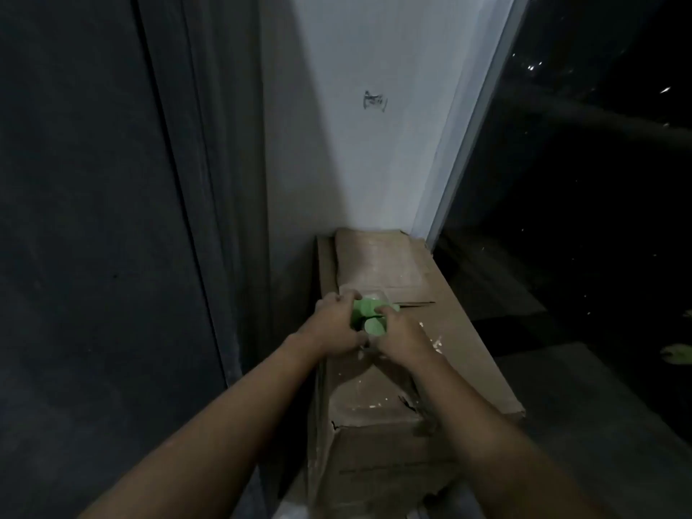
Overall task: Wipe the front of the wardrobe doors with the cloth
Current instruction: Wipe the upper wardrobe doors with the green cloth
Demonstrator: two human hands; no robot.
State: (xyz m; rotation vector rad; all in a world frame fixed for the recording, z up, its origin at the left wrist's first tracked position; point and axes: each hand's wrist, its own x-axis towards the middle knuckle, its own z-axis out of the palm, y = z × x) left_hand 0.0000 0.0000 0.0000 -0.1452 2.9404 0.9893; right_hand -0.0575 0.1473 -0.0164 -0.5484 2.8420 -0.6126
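Both hands are on the green cloth point(369, 316): left hand point(337, 324) and right hand point(397, 336) close together, fingers curled round it from either side, cloth bunched between them. They hold it just above the top of a cardboard box point(389, 264); can't tell if the cloth touches the box. Looks like they're folding or wadding it into a pad so it presents a usable face, with the box as a handy work surface. No wiping yet. The dark wardrobe door point(93, 219) stands to the left of the left hand, apart from it. A white wall point(374, 151) is beyond the hands, dark glass point(599, 181) off to the right. Next: one hand takes the pad left.
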